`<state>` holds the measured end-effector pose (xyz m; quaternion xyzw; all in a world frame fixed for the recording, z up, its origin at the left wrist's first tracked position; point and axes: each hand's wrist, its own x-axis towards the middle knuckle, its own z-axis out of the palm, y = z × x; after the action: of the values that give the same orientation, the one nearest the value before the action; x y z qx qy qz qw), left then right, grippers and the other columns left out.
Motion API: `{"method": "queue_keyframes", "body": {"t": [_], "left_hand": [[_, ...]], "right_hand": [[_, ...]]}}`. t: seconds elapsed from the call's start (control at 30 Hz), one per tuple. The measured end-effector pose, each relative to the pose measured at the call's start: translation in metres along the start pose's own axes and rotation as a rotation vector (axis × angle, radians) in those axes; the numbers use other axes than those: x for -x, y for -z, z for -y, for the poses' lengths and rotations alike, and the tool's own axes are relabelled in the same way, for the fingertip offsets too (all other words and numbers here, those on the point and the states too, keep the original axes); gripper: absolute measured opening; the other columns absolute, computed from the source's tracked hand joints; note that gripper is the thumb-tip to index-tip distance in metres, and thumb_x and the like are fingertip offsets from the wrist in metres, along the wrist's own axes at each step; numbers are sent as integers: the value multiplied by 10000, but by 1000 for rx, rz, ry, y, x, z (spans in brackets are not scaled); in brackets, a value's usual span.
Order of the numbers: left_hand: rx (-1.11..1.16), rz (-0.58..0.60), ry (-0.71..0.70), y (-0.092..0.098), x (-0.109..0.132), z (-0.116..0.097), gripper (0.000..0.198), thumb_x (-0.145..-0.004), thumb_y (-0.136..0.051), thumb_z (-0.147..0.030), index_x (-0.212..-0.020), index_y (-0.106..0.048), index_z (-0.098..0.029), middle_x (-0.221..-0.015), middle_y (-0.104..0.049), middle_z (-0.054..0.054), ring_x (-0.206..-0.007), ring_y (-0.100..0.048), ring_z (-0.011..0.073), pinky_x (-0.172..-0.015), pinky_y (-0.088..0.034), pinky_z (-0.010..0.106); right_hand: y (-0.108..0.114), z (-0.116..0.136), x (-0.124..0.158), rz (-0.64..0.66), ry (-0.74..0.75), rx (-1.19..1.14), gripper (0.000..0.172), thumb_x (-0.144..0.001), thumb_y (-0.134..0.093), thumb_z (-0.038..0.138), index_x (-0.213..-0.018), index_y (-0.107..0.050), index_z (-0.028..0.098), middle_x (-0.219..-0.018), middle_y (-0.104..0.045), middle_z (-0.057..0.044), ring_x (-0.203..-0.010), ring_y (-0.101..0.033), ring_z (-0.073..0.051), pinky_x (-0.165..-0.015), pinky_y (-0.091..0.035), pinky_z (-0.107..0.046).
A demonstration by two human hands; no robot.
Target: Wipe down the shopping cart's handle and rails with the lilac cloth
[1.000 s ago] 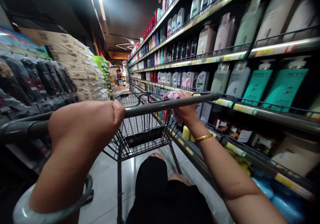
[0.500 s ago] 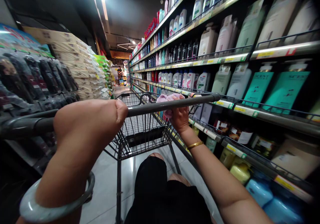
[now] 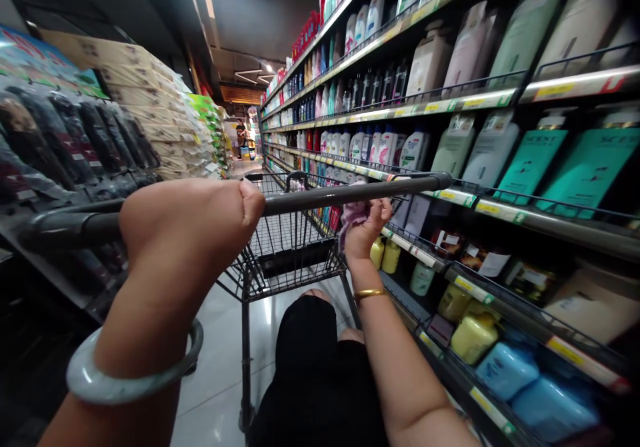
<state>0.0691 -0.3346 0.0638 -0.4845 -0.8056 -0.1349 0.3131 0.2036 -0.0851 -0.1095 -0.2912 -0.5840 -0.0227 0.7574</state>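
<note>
My left hand (image 3: 193,224), with a pale bangle (image 3: 115,374) on the wrist, is wrapped round the dark handlebar (image 3: 320,199) of a shopping cart. My right hand (image 3: 367,227) is just below the bar's right part, fingers curled against a crumpled pink-purple cloth (image 3: 354,215). A gold bracelet (image 3: 371,294) circles that wrist. Beyond the bar stands the wire cart basket (image 3: 295,254), with its grid floor showing.
Shelves of bottles (image 3: 530,160) line the right side, close to the cart. Stacked packages (image 3: 145,100) and hanging dark goods (image 3: 70,134) stand on the left. A person (image 3: 241,137) is far down the aisle.
My right hand has come down off the handlebar with the cloth and now sits below it. The handlebar and my left hand appear slightly higher and further right.
</note>
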Motion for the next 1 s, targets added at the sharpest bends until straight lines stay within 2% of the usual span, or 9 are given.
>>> {"method": "queue_keyframes", "body": {"t": [0.1,0.17,0.23,0.37,0.43,0.6,0.77,0.93,1.0], "left_hand": [[5,-13,-22,0,1,1,760,-977,-112,-514,-872,-782,-171,-898,-715,192,-818,-642,334,-658,-353,398],[-1,-7,-26,0,3,1,807,-971,-59,-535,-893,-784,-190,-904,-715,203,-830,-644,356,-647,-351,409],[-22,-5,-34,0,3,0,842,-959,-16,-546,-943,-791,-219,-908,-718,204,-845,-648,376,-639,-351,421],[-64,1,-18,1,2,-2,823,-957,-41,-502,-984,-804,-195,-920,-731,191,-842,-661,354,-630,-337,408],[-83,12,-7,2,1,-4,825,-961,-49,-476,-967,-805,-148,-904,-725,186,-837,-665,329,-619,-313,386],[-181,32,-2,3,0,-6,799,-959,-52,-456,-910,-781,-133,-822,-692,151,-793,-655,301,-582,-291,357],[-199,47,-22,5,2,-8,789,-956,-71,-452,-972,-787,-122,-838,-693,160,-806,-659,309,-586,-282,369],[-150,18,7,2,2,-6,794,-971,-69,-451,-980,-789,-114,-866,-704,190,-829,-665,348,-605,-292,394],[-108,-54,-69,-4,3,-1,744,-992,-89,-441,-983,-773,-149,-881,-716,179,-828,-666,345,-619,-339,410]], "right_hand": [[-14,37,20,-101,-82,-90,325,-1040,-381,238,-1237,-639,231,-1276,-509,-139,-1159,-597,-247,-989,-562,-480],[-18,60,31,46,17,-173,207,-998,-549,259,-1134,-704,268,-1205,-567,-93,-1140,-610,-230,-1008,-557,-431],[-19,68,32,93,46,-210,167,-968,-607,251,-1085,-724,271,-1177,-587,-79,-1142,-613,-223,-1016,-552,-401],[-17,59,15,-196,-207,-146,264,-991,-430,202,-1116,-663,200,-1206,-544,-123,-1123,-609,-225,-1016,-546,-425],[-18,61,14,-235,-252,-153,272,-979,-434,195,-1141,-653,191,-1235,-533,-141,-1155,-594,-240,-1045,-531,-458],[-20,87,31,118,-58,-263,199,-968,-591,213,-1093,-737,263,-1185,-588,-89,-1150,-610,-219,-1033,-548,-400],[-16,86,22,-85,-223,-189,248,-1026,-455,232,-1122,-680,189,-1221,-559,-126,-1120,-615,-221,-1027,-541,-413],[-15,110,32,272,-33,-248,199,-959,-609,206,-1108,-738,237,-1180,-604,-102,-1157,-606,-230,-1066,-516,-383],[-16,119,35,290,-82,-338,168,-933,-641,203,-1061,-746,232,-1155,-610,-94,-1135,-610,-218,-1055,-519,-361]]}}
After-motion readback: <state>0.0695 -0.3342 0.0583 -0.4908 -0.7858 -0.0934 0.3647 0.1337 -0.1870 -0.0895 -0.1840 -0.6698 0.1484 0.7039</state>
